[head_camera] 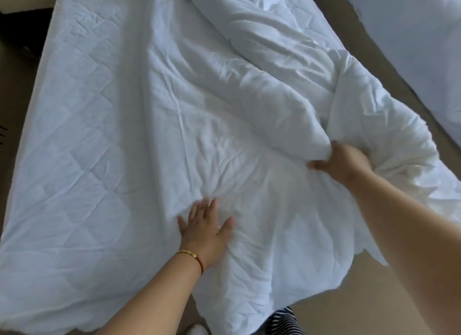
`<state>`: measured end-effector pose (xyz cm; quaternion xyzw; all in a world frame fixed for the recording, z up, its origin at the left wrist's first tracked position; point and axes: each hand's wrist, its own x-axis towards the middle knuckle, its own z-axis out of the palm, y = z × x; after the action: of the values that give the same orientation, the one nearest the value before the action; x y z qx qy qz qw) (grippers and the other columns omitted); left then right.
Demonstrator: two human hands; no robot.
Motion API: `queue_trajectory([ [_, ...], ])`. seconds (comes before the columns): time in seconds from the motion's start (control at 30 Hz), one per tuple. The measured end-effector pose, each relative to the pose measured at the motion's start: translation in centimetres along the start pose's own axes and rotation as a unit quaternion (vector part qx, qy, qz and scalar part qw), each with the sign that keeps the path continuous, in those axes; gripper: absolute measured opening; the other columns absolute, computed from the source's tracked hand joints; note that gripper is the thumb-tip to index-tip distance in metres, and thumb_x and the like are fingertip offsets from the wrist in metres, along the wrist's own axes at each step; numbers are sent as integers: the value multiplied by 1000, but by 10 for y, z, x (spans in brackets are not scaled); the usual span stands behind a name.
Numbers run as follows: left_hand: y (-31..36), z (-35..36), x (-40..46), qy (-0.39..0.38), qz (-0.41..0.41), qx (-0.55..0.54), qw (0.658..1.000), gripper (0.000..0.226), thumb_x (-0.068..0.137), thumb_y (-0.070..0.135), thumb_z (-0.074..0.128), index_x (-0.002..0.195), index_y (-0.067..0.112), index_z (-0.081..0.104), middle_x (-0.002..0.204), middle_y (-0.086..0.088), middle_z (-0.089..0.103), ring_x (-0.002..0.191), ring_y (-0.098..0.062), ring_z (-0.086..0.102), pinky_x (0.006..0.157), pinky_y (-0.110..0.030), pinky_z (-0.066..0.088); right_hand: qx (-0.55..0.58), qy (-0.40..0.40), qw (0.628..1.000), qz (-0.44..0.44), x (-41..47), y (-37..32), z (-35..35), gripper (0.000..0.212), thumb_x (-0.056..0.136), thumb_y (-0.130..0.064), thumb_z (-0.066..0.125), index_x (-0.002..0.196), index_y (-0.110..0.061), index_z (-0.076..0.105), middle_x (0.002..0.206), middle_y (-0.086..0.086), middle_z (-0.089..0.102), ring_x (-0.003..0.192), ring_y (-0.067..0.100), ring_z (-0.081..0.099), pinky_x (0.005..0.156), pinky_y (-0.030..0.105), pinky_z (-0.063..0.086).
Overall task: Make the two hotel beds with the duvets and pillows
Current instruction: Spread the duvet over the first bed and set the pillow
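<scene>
A white duvet (249,105) lies crumpled over the right half of the near bed, its lower edge hanging off the foot. The bed's quilted white mattress cover (74,135) shows bare on the left. My left hand (205,228) lies flat with spread fingers on the duvet near its left edge, pressing it down. My right hand (341,163) grips a thick bunched fold of the duvet and holds it raised off the bed. A second bed (424,35) with white bedding is at the top right. No pillow can be made out.
A strip of beige floor (389,67) runs between the two beds and continues by the foot of the near bed. Dark furniture (17,35) stands at the far left. Striped clothing (284,322) and a white shoe (197,331) show at the bottom.
</scene>
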<state>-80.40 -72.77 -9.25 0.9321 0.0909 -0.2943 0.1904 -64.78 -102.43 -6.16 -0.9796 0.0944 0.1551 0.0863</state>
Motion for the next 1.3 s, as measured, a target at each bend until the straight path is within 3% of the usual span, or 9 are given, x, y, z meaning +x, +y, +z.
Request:
queue_trajectory([
  [0.2,65,25,6,-2,102,61,993,71,93,65,11,154,32,-5,163,4,-10,149,-15,-11,118,-53,-8,82,143,981,-103,-72,-16,52,97,69,-73,52,141,-10,34,145,7,39,135,27,27,113,40,20],
  [0.33,67,37,14,-43,67,88,993,67,97,60,14,154,30,-5,163,4,-9,149,-15,-10,118,-54,-7,142,118,981,63,-115,10,78,84,78,-61,62,139,-11,33,138,11,41,128,31,33,108,39,24],
  [0.5,84,38,15,32,102,91,990,67,97,57,13,154,27,-6,163,3,-7,150,-16,-6,119,-53,-3,281,20,939,197,-119,29,79,64,87,-55,54,128,-10,35,120,17,58,106,37,56,83,42,45],
  [0.73,92,47,18,-27,101,125,987,58,99,55,11,153,37,-2,162,10,-12,148,-12,-13,118,-51,-9,75,179,979,63,-106,67,38,65,85,-64,48,126,-13,50,117,16,63,105,36,61,84,42,50],
  [0.87,122,20,37,50,147,-24,988,59,100,53,13,154,31,9,163,6,2,149,-8,-3,120,-42,-5,88,358,907,-202,-97,18,21,44,94,-54,39,101,-12,51,86,9,63,76,29,60,66,35,45],
  [0.93,141,1,52,86,170,-119,975,60,99,54,15,154,28,16,162,3,10,149,-8,2,122,-40,2,107,389,894,-195,-73,-5,-12,38,91,-47,49,99,-10,56,89,8,60,81,27,57,73,33,42],
  [1.07,175,-35,94,95,181,-212,956,59,100,52,22,152,24,24,161,3,16,148,-10,7,121,-32,9,101,291,951,21,17,-9,-74,56,88,-55,50,123,-12,46,120,10,50,113,29,45,97,38,33],
  [1.2,206,-60,147,150,204,-220,942,56,94,55,29,133,21,51,142,-6,44,134,-26,38,110,-44,36,41,122,978,166,92,16,-76,101,78,-74,47,147,-8,16,139,17,40,129,34,38,109,47,28],
  [1.3,231,-80,187,131,164,-212,955,51,99,46,35,139,17,46,149,-9,37,137,-25,34,112,-43,32,189,35,962,192,120,28,-56,94,79,-67,53,146,-13,14,112,10,63,106,31,58,90,41,45],
])
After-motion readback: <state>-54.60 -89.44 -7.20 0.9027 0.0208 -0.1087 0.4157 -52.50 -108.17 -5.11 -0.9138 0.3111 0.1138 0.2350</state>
